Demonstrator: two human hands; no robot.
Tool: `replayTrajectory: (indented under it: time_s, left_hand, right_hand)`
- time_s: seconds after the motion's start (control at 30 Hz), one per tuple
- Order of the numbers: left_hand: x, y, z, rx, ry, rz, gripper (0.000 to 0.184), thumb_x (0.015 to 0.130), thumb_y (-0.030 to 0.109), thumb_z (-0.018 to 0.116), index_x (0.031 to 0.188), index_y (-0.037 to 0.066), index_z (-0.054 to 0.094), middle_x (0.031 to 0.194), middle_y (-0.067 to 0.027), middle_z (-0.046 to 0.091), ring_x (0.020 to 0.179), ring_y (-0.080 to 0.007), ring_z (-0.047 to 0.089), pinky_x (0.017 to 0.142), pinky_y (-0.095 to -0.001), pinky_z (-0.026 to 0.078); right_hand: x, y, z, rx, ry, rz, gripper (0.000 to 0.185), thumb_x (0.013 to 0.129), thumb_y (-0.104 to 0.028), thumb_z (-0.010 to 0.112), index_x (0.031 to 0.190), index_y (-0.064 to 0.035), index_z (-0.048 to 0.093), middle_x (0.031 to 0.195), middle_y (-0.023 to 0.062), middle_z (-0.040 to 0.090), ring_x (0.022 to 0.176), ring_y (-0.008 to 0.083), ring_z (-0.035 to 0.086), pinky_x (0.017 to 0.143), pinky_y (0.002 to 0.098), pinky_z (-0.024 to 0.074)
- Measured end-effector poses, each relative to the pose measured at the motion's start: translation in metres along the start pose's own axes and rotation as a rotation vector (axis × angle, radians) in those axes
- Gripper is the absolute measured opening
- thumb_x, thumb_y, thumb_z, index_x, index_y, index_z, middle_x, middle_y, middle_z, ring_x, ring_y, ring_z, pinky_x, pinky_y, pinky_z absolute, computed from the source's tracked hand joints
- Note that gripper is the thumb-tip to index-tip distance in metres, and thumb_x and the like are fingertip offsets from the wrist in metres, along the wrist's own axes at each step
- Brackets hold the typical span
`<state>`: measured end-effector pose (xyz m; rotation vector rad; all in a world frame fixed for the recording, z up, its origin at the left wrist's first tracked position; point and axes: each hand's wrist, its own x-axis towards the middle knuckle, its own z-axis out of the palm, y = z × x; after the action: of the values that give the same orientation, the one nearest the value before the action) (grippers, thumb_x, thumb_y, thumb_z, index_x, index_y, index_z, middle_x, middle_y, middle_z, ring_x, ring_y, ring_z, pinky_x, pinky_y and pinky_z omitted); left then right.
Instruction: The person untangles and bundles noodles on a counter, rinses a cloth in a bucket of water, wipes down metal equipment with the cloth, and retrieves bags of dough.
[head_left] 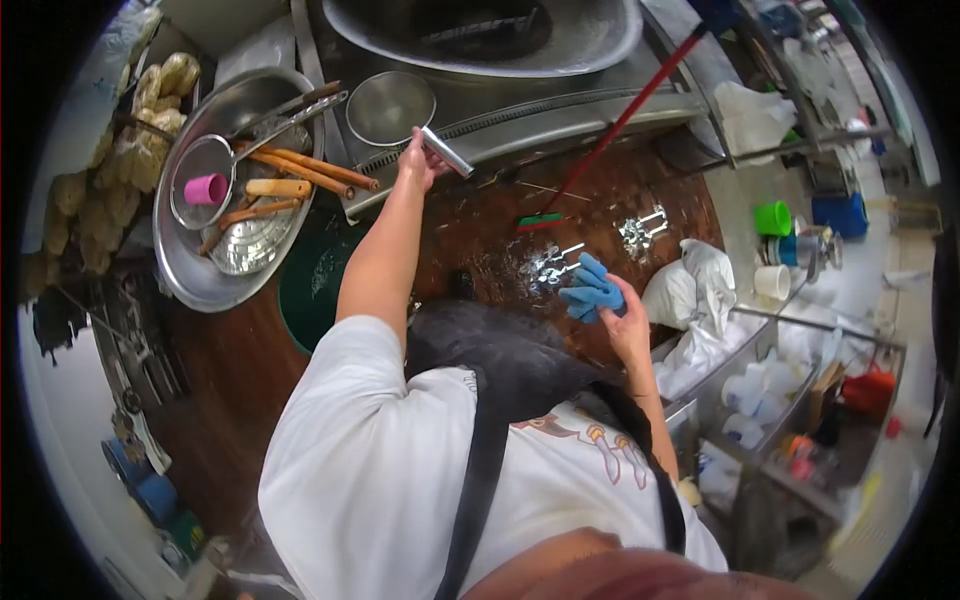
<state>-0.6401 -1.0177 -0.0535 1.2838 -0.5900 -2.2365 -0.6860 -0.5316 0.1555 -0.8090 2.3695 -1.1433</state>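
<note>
My left hand (418,168) reaches forward, closed on a shiny metal cylinder (448,152) held at a tilt near the front edge of the steel counter (545,122). Whether the cylinder is hollow I cannot tell. Just beyond it a round metal bowl (391,106) rests on the counter. A crumpled blue cloth (592,290) is gripped in my right hand (628,322), in front of my body and above the wet floor. The two hands are well apart.
At left, a large metal basin (180,277) holds strainers, wooden-handled tools and a pink cup (206,190). Below it stands a green tub (300,300). A red-handled broom (625,115) leans by the counter. White sacks (690,285) and shelves of containers line the right.
</note>
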Motion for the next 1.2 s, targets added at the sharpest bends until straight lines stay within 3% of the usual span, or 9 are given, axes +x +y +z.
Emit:
replayTrajectory:
  time_s: [0.17, 0.27, 0.4, 0.6, 0.73, 0.9, 1.0, 1.1, 1.2]
  left_hand:
    - [0.0, -0.008, 0.027, -0.059, 0.089, 0.154, 0.035, 0.096, 0.038, 0.061, 0.09, 0.006, 0.048, 0.072, -0.0076, 0.053, 0.049, -0.0203, 0.053, 0.044, -0.0377, 0.049]
    - [-0.056, -0.001, 0.035, -0.057, -0.14, 0.094, 0.032, 0.092, 0.037, 0.067, 0.09, 0.011, 0.048, 0.065, -0.0013, 0.051, 0.047, -0.0163, 0.052, 0.042, -0.0339, 0.046]
    - [-0.142, -0.021, 0.041, 0.089, 0.004, 0.254, 0.03, 0.092, 0.035, 0.066, 0.092, 0.01, 0.049, 0.068, -0.0024, 0.054, 0.049, -0.0137, 0.054, 0.042, -0.0313, 0.047]
    - [-0.255, -0.093, -0.013, 0.321, -0.01, 0.178, 0.03, 0.093, 0.029, 0.067, 0.1, 0.005, 0.05, 0.069, -0.0027, 0.054, 0.049, -0.0113, 0.054, 0.042, -0.0266, 0.045]
    - [-0.34, -0.115, -0.07, 0.312, 0.187, 0.153, 0.036, 0.095, 0.028, 0.064, 0.116, 0.005, 0.046, 0.066, -0.001, 0.05, 0.046, -0.0093, 0.049, 0.04, -0.0272, 0.043]
    - [-0.349, -0.137, -0.178, 0.141, 0.68, 0.045, 0.037, 0.099, 0.038, 0.057, 0.109, 0.003, 0.05, 0.064, -0.0027, 0.05, 0.043, -0.0121, 0.05, 0.039, -0.0304, 0.044]
    - [-0.297, -0.149, -0.272, 0.221, 0.867, 0.036, 0.04, 0.098, 0.04, 0.058, 0.105, 0.001, 0.052, 0.065, -0.0069, 0.055, 0.044, -0.0167, 0.053, 0.041, -0.0323, 0.046]
    - [-0.221, -0.168, -0.37, 0.493, 0.933, -0.126, 0.039, 0.094, 0.03, 0.058, 0.112, -0.004, 0.055, 0.085, -0.0163, 0.062, 0.072, -0.0265, 0.059, 0.064, -0.0397, 0.048]
    - [-0.16, -0.153, -0.423, 0.435, 0.693, -0.386, 0.039, 0.09, 0.016, 0.056, 0.119, -0.01, 0.057, 0.113, -0.0264, 0.066, 0.111, -0.0374, 0.063, 0.096, -0.048, 0.048]
  right_hand:
    - [0.079, 0.034, -0.021, 0.097, -0.092, 0.004, 0.049, 0.081, 0.002, 0.065, 0.129, -0.0062, 0.058, 0.113, 0.0141, 0.068, 0.105, 0.0197, 0.064, 0.093, 0.0331, 0.0485]
    - [0.137, 0.013, -0.019, -0.022, -0.265, -0.106, 0.05, 0.081, 0.002, 0.065, 0.13, -0.0075, 0.058, 0.111, 0.0136, 0.068, 0.105, 0.0195, 0.064, 0.092, 0.0331, 0.0493]
    - [0.222, 0.005, 0.023, -0.058, -0.495, -0.251, 0.053, 0.079, 0.003, 0.062, 0.13, -0.0087, 0.058, 0.115, 0.0157, 0.068, 0.107, 0.0243, 0.065, 0.092, 0.034, 0.0499]
    - [0.309, -0.041, 0.123, -0.035, -0.605, -0.574, 0.053, 0.08, 0.006, 0.063, 0.13, -0.0076, 0.056, 0.117, 0.0159, 0.065, 0.11, 0.0281, 0.063, 0.096, 0.0345, 0.0477]
    - [0.321, -0.08, 0.217, 0.044, -0.584, -0.698, 0.046, 0.088, -0.003, 0.063, 0.132, -0.0087, 0.05, 0.112, 0.0196, 0.064, 0.104, 0.0322, 0.064, 0.091, 0.0383, 0.0485]
    - [0.321, -0.075, 0.345, -0.211, -0.568, -0.648, 0.04, 0.096, -0.022, 0.059, 0.13, -0.0064, 0.046, 0.11, 0.0255, 0.065, 0.102, 0.0439, 0.063, 0.084, 0.0457, 0.0489]
    - [0.308, -0.057, 0.39, -0.248, -0.457, -0.702, 0.043, 0.092, -0.022, 0.058, 0.129, -0.002, 0.05, 0.11, 0.0258, 0.066, 0.101, 0.0438, 0.064, 0.086, 0.0446, 0.0497]
    - [0.316, -0.05, 0.415, -0.391, -0.379, -0.632, 0.047, 0.088, -0.023, 0.061, 0.128, -0.0007, 0.052, 0.11, 0.0263, 0.066, 0.102, 0.0431, 0.064, 0.088, 0.0443, 0.0498]
    - [0.329, -0.032, 0.423, -0.296, -0.404, -0.676, 0.051, 0.086, -0.029, 0.062, 0.128, -0.0027, 0.05, 0.112, 0.0243, 0.064, 0.103, 0.0438, 0.062, 0.088, 0.0484, 0.0483]
